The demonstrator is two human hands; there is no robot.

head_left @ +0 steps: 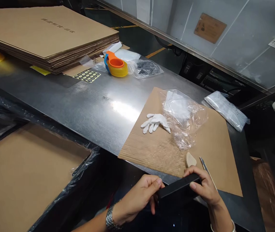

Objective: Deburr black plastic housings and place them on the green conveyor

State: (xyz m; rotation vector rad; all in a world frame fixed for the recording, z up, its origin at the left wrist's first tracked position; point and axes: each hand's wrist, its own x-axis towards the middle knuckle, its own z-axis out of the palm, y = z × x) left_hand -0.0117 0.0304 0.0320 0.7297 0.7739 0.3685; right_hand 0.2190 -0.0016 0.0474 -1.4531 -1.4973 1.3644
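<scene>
A long black rectangular part (179, 187) with a smooth surface is held up in front of the table's near edge. My right hand (206, 187) grips its right end, thumb on the near face and fingers behind. At the left end is my left hand (143, 195), closed, its thumb and forefinger pinched together against the part's corner and other fingers curled below. Exactly what the pinch takes in is partly hidden. Just beyond the right hand lie a beige rounded pad (190, 160) and a slim cutter knife (205, 166), both on a cardboard sheet (152, 151).
White gloves (155, 122) and a clear plastic bag (185, 119) rest on the cardboard. Farther left on the metal table (86, 106) stand a tape dispenser (116, 64), a sticker sheet (86, 76) and stacked cardboard (50, 35). A plastic-lined box (31, 174) is at lower left.
</scene>
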